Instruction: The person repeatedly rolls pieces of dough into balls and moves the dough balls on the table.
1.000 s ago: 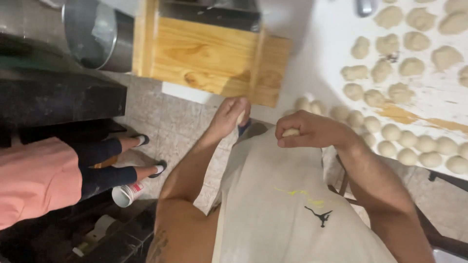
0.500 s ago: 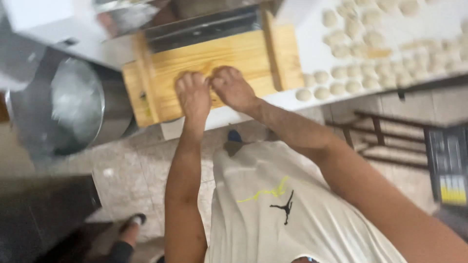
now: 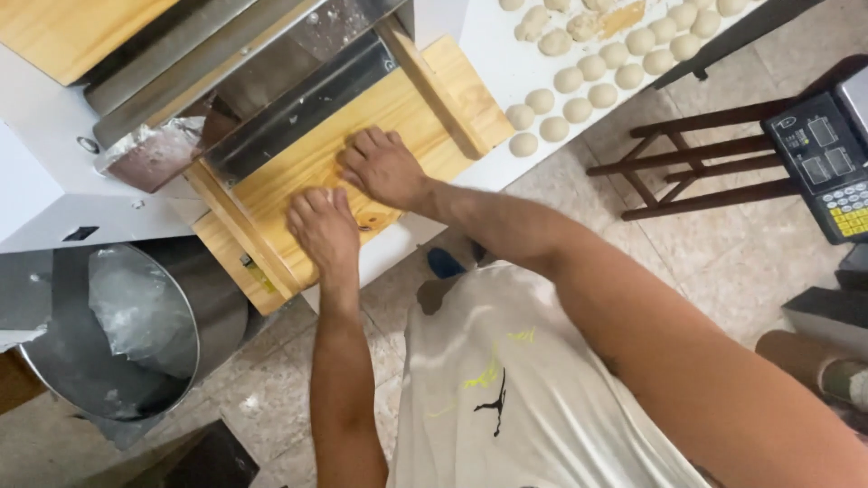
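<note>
Left hand (image 3: 324, 226) palm-down on wooden board (image 3: 362, 145), fingers curled over small dough piece (image 3: 318, 192), pressing not clasping. Right hand (image 3: 384, 167) just beyond, flat on board, fingers spread, nothing held. Both wrists low, arms stretched forward. Judged mid-shaping: one piece on board. Right of board, rows of dough balls (image 3: 579, 81) already formed on white table (image 3: 488, 36). Past board, metal roller machine (image 3: 271, 81).

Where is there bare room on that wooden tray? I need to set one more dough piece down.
The wooden tray is bare between the right hand and its right rail, and near the left hand. The white table is crowded with dough balls.
</note>
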